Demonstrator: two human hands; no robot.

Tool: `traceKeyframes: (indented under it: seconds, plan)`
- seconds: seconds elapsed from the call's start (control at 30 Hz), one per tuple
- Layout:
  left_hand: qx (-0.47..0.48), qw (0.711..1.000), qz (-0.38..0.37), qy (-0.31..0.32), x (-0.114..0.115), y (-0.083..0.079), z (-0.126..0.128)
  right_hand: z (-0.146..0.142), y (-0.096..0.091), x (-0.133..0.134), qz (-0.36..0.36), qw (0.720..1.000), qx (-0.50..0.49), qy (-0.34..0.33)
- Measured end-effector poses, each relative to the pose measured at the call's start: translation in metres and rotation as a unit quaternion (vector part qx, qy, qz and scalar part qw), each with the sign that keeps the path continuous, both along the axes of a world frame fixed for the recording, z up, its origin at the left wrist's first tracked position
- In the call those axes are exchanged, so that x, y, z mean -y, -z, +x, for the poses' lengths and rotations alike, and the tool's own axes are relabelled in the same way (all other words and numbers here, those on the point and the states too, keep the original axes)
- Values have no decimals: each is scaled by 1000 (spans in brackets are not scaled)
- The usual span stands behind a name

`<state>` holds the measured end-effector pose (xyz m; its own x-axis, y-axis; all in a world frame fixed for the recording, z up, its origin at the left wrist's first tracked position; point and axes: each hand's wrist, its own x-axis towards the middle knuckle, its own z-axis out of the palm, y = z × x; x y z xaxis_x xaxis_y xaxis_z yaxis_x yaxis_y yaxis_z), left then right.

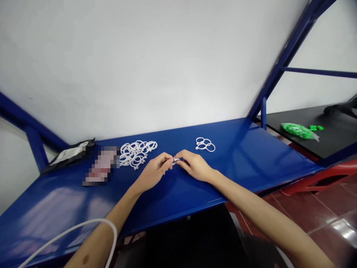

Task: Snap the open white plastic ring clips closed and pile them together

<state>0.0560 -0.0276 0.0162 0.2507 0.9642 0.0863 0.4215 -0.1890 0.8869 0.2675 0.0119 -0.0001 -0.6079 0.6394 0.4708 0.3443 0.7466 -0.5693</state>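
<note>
Pinching a small white piece (175,161) with closed fingers (167,162) of left hand (154,171) and right hand (198,166), over blue desk (181,195), with white ring pile (135,152) and smaller ring cluster (205,144) toward its back edge.

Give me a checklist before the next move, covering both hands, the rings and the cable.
1. Left hand grip on white piece: ok, fingertips pinched at it.
2. Right hand grip on the same piece: ok, fingertips meet it too.
3. Piece fully seen: not ok, fingers hide part.
4. Ring pile and small ring group apart: ok, bare table between.
5. Cable touching the left forearm: cannot tell, it crosses in front.
</note>
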Motion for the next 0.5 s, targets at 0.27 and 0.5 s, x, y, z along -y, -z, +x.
traceKeyframes:
  seconds: [0.27,0.5]
  plan:
    - [75,997,-4,-35,-9,18,3,-3,3,-3,-176,979,-98,-8]
    - [-6,998,37,-52,-3,18,8,-2,1,0,-111,992,-53,-20]
